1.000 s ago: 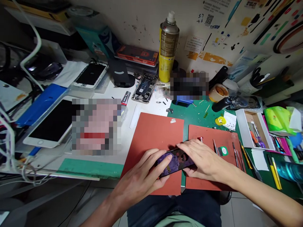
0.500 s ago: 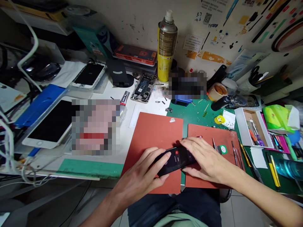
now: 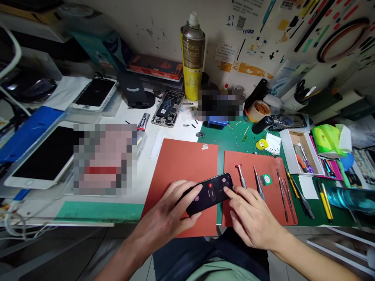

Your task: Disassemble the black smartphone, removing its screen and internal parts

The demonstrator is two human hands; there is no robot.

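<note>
The slim black smartphone with a glass face and lit screen lies aslant over 2 flat brick-red mats, its left part over the left mat and its right end over the near-left part of the right mat. Whether it rests on them or is held just above cannot be told.

The left hand pinches its left end, fingers over the far edge and glass, thumb at the near edge. The right hand has its fingers loosely bent and parted, pinching nothing visible; its index fingertip meets the right end of the screen.

Beyond that hand lie a silver screwdriver with a red cap and grey pointed tweezers.

The smartphone probably handles as light and stiff, with smooth, slippery glass that could crack if dropped or flexed. The 2 long side edges look the safest hold, with light, even pressure and little force on the screen.
</note>
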